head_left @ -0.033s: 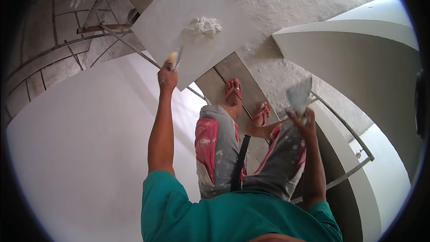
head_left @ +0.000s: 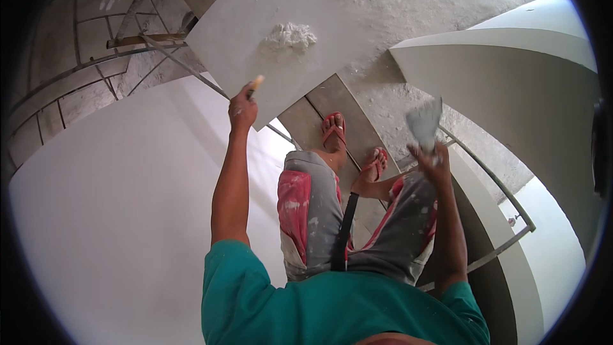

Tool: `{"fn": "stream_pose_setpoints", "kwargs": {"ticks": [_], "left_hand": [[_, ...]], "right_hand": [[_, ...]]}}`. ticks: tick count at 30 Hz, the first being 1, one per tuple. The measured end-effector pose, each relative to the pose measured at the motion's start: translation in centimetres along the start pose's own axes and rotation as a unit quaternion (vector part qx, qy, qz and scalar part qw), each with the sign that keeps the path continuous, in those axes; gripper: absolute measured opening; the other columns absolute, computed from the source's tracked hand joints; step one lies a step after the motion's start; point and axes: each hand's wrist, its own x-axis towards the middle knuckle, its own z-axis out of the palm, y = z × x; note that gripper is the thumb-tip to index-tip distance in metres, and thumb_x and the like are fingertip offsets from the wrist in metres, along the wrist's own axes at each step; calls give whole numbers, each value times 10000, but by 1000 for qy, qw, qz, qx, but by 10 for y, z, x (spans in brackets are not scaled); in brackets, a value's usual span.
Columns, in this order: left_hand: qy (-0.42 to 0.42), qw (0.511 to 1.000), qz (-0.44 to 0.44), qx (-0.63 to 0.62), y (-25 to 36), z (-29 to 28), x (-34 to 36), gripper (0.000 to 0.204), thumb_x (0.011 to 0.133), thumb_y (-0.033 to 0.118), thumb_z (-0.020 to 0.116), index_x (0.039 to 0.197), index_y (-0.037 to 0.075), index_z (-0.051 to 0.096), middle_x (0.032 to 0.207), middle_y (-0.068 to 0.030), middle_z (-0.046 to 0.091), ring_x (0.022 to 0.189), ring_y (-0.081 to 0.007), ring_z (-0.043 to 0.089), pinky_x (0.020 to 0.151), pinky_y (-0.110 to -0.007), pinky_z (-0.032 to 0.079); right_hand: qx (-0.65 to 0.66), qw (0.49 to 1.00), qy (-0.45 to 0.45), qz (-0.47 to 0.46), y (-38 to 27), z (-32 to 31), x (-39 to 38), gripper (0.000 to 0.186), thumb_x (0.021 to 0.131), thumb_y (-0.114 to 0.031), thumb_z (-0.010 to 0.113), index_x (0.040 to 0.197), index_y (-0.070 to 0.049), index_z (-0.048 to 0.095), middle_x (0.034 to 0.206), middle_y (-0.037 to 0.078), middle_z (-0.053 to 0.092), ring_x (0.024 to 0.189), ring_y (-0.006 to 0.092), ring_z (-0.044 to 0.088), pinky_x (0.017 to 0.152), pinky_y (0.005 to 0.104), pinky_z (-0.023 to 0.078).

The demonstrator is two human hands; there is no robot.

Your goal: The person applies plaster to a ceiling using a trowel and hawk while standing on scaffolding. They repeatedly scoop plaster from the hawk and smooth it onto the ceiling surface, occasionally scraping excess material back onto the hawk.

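My left hand (head_left: 242, 110) is closed round a small tool with a pale orange handle end (head_left: 257, 82); its other end is hidden, so I cannot tell its kind. The hand is over the near left edge of a large pale board (head_left: 236, 38). A lump of white wet plaster (head_left: 290, 37) lies on that board, beyond the hand and apart from it. On the right, my right hand (head_left: 434, 161) grips a wide putty knife (head_left: 424, 124), its greyish, smeared blade pointing up and away from me. This hand is above my right knee.
I stand in red sandals on wooden planks (head_left: 313, 115). Metal scaffold bars run at the left (head_left: 182, 64) and right (head_left: 488, 163). A smooth white surface (head_left: 128, 217) fills the lower left, a curved wall (head_left: 504, 83) the right. Rough, dusty floor (head_left: 434, 0) lies below.
My left hand has turned and shifted slightly right, and the tool's handle end now tilts rightward. My right hand and the putty knife have moved a little, the blade tip rising.
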Motion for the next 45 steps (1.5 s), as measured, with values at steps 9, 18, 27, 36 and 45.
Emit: {"fn": "stream_pose_setpoints", "kwargs": {"ticks": [9, 18, 27, 36, 45], "left_hand": [[42, 967, 221, 121, -51, 135, 111, 444, 731, -54, 503, 1113, 131, 633, 1155, -71, 651, 992, -294, 622, 790, -442, 493], [-77, 969, 174, 155, -54, 148, 108, 458, 723, -24, 510, 1094, 192, 670, 1065, -59, 683, 987, -284, 635, 827, -426, 495], [26, 981, 140, 131, -92, 139, 134, 428, 726, 4, 519, 1062, 206, 692, 994, -116, 688, 898, -350, 645, 803, -446, 520], [-42, 984, 86, 148, -83, 116, 117, 429, 756, 32, 530, 1085, 256, 688, 947, -124, 692, 875, -339, 653, 766, -427, 527], [91, 973, 121, 173, -99, 230, 52, 510, 785, 26, 492, 1273, 155, 567, 1353, -53, 533, 1215, -332, 503, 997, -520, 376]], "right_hand": [[-35, 996, -54, 64, 27, 68, 150, 241, 851, -237, 712, 737, -46, 619, 510, -41, 479, 414, 43, 414, 396, 230, 334], [-96, 994, -50, 29, 34, 70, 202, 273, 834, -295, 733, 764, -47, 643, 579, -38, 532, 488, 41, 424, 454, 233, 348], [-126, 991, -52, -3, 53, 70, 215, 261, 834, -260, 727, 827, -4, 674, 688, 1, 614, 622, 76, 507, 573, 272, 427], [-113, 991, -66, -6, 60, 72, 220, 246, 835, -231, 718, 847, 10, 670, 715, 19, 633, 649, 89, 530, 614, 285, 452], [-176, 981, -79, -19, 60, 69, 220, 319, 822, -281, 720, 865, 29, 656, 704, 73, 639, 626, 149, 543, 621, 335, 461]]}}
